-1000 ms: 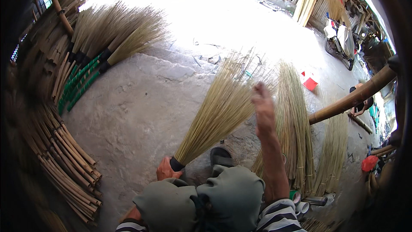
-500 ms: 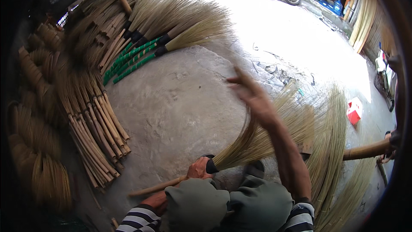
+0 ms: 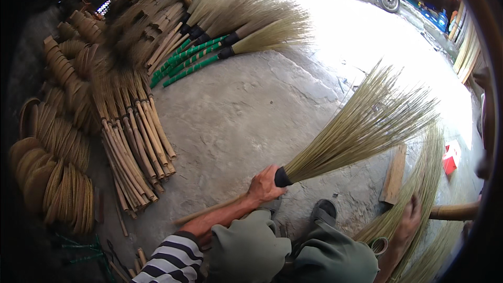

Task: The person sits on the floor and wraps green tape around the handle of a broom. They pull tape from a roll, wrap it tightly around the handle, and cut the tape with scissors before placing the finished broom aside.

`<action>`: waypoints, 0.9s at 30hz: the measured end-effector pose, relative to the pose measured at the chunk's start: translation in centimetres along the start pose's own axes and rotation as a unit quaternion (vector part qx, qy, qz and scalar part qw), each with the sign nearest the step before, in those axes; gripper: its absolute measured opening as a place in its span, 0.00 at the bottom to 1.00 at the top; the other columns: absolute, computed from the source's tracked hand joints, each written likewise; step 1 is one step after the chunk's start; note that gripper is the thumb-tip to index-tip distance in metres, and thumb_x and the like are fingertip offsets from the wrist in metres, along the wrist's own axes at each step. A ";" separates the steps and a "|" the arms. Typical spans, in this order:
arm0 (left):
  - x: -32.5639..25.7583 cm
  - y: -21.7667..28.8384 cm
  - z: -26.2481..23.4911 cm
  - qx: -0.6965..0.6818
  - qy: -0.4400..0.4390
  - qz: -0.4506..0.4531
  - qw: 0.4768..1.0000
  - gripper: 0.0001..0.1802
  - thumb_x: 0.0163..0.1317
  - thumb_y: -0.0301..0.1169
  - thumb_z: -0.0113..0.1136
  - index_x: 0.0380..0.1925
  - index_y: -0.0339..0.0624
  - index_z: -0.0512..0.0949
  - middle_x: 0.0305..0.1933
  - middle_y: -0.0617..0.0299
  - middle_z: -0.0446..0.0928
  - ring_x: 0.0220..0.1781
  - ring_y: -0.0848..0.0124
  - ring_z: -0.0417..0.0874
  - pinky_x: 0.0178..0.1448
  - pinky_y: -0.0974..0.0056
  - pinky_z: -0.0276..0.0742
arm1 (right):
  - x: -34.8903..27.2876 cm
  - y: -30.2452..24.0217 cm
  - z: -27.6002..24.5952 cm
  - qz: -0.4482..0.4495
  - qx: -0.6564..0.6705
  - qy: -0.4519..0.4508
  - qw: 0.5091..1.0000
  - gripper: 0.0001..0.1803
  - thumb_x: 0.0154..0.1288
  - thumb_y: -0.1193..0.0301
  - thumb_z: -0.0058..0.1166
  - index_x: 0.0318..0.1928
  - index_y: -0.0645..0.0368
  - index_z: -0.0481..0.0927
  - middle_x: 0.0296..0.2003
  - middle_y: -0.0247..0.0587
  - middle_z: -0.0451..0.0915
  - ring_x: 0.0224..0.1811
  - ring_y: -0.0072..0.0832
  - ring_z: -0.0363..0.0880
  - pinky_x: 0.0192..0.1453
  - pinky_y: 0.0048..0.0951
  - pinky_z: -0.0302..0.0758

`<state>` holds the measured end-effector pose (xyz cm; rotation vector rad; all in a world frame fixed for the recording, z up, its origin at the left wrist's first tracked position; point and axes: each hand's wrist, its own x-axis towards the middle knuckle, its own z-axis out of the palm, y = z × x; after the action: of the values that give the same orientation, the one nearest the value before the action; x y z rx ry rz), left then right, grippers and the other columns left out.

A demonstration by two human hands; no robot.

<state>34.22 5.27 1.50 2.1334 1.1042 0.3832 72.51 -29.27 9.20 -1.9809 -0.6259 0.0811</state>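
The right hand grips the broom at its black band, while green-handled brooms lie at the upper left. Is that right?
Not quite: the head view shows the left hand gripping the broom at its black band; the green-handled brooms do lie at the upper left.

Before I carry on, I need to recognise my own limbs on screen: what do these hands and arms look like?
The left hand and right hand are ungloved. The left sleeve has black and white stripes and a dark cuff. No right sleeve shows.
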 end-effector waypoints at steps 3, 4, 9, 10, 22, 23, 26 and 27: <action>4.4 1.7 3.2 -0.016 -0.021 -0.006 1.000 0.35 0.51 0.40 0.80 0.59 0.45 0.77 0.50 0.40 0.84 0.55 0.37 0.87 0.59 0.41 0.83 | -6.7 5.2 -1.3 0.097 -0.081 0.014 0.992 0.24 0.81 0.73 0.52 0.72 0.69 0.77 0.68 0.54 0.80 0.72 0.43 0.78 0.79 0.44 0.72; 6.1 2.3 4.5 -0.012 -0.052 -0.023 0.998 0.37 0.50 0.41 0.83 0.59 0.45 0.77 0.51 0.41 0.85 0.56 0.40 0.88 0.60 0.43 0.84 | -9.0 6.0 -2.1 0.161 -0.187 0.027 0.969 0.23 0.79 0.75 0.54 0.70 0.68 0.79 0.66 0.53 0.82 0.69 0.44 0.80 0.77 0.45 0.74; 12.8 5.1 10.3 0.004 -0.091 0.033 0.995 0.37 0.47 0.43 0.86 0.55 0.40 0.80 0.47 0.44 0.87 0.50 0.48 0.90 0.55 0.48 0.84 | -14.0 8.3 -3.5 0.157 -0.264 0.073 0.949 0.19 0.75 0.74 0.58 0.63 0.64 0.81 0.62 0.52 0.80 0.68 0.52 0.77 0.76 0.50 0.71; 13.6 5.7 11.3 0.014 -0.099 0.037 0.994 0.37 0.47 0.43 0.86 0.54 0.40 0.80 0.46 0.45 0.87 0.50 0.48 0.90 0.54 0.48 0.84 | -14.3 8.7 -3.7 0.165 -0.286 0.074 0.941 0.20 0.74 0.74 0.59 0.64 0.64 0.81 0.61 0.52 0.79 0.67 0.52 0.77 0.75 0.51 0.71; 18.7 3.4 18.2 0.043 -0.187 0.026 0.981 0.40 0.50 0.46 0.81 0.59 0.40 0.76 0.50 0.44 0.85 0.53 0.45 0.88 0.57 0.46 0.82 | -12.6 14.9 -2.4 0.169 -0.463 0.027 0.869 0.28 0.66 0.74 0.64 0.66 0.61 0.80 0.58 0.55 0.77 0.65 0.57 0.74 0.73 0.57 0.69; 18.4 2.9 18.0 0.033 -0.176 0.040 0.983 0.39 0.51 0.45 0.81 0.60 0.39 0.76 0.51 0.43 0.85 0.54 0.44 0.87 0.58 0.46 0.82 | -12.5 15.1 -2.5 0.155 -0.460 0.027 0.874 0.26 0.66 0.74 0.64 0.65 0.61 0.80 0.57 0.55 0.77 0.64 0.57 0.74 0.72 0.57 0.69; 16.5 1.6 17.2 0.032 -0.108 0.109 0.988 0.39 0.55 0.42 0.80 0.63 0.38 0.75 0.56 0.41 0.84 0.59 0.42 0.86 0.61 0.45 0.82 | -12.3 15.6 -3.2 0.144 -0.434 0.035 0.889 0.18 0.69 0.74 0.61 0.58 0.62 0.81 0.53 0.56 0.79 0.60 0.58 0.77 0.65 0.57 0.72; 15.6 1.0 16.8 0.036 -0.074 0.135 0.987 0.38 0.56 0.41 0.79 0.64 0.37 0.75 0.57 0.40 0.84 0.61 0.41 0.86 0.62 0.45 0.82 | -12.1 15.8 -3.4 0.149 -0.439 0.032 0.886 0.17 0.69 0.74 0.61 0.57 0.63 0.81 0.51 0.56 0.80 0.58 0.58 0.78 0.63 0.56 0.73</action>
<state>53.15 9.92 -10.61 2.3416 0.7579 0.3042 69.36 -43.13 -5.07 -2.9392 -0.3157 -0.1034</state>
